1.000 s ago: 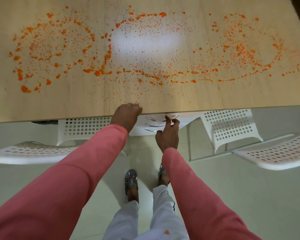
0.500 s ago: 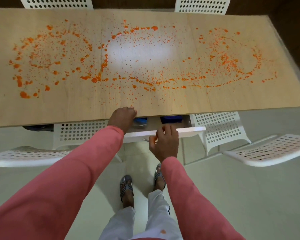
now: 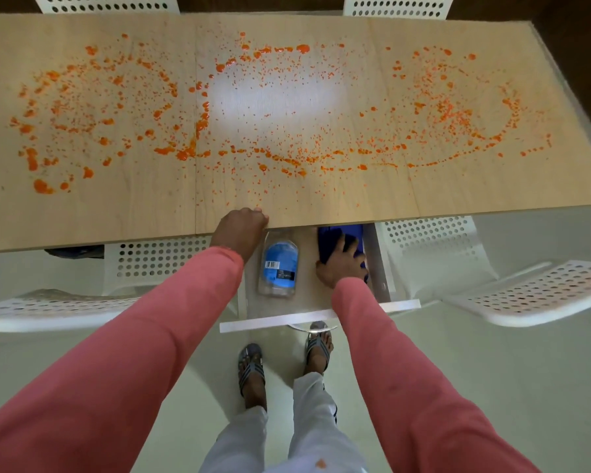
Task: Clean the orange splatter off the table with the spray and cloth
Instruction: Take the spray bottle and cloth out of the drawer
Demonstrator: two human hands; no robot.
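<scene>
Head: spray bottle (image 3: 277, 264) lengthwise (flat) in drawer (image 3: 321, 315)

The drawer (image 3: 321, 314) under the surface now stands pulled well out, where a second ago it was shut. Its inside is exposed: a spray bottle (image 3: 279, 264) lies on its side, a blue cloth (image 3: 338, 235) beside it. The right hand (image 3: 342, 264) has left the drawer handle and now rests on the cloth.
</scene>
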